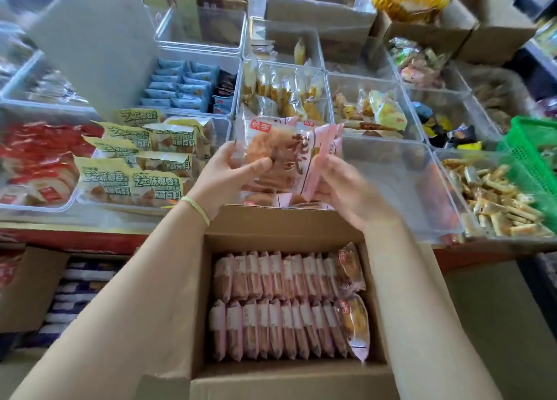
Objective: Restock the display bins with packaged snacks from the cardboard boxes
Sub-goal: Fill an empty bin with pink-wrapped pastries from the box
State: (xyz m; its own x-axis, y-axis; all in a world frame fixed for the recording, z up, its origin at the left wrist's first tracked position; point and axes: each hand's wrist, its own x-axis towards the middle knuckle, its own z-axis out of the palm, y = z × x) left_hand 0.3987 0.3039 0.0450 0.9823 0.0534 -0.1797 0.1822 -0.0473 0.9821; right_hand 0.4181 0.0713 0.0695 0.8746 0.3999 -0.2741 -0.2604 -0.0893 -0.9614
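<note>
Pink packets (277,164) were gripped by both hands, left (229,173) and right (340,188), fingers curled round them above the box (289,225); slick film could slip, dropping some outside the bin (391,173).

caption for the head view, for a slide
Both hands, left and right, hold pink packs above an open box.

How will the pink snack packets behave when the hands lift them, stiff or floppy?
The pink snack packets are probably light: the left hand and right hand lift several together. Their film looks glossy, so likely slippery. The pastry inside may crush under a firm grip.
</note>
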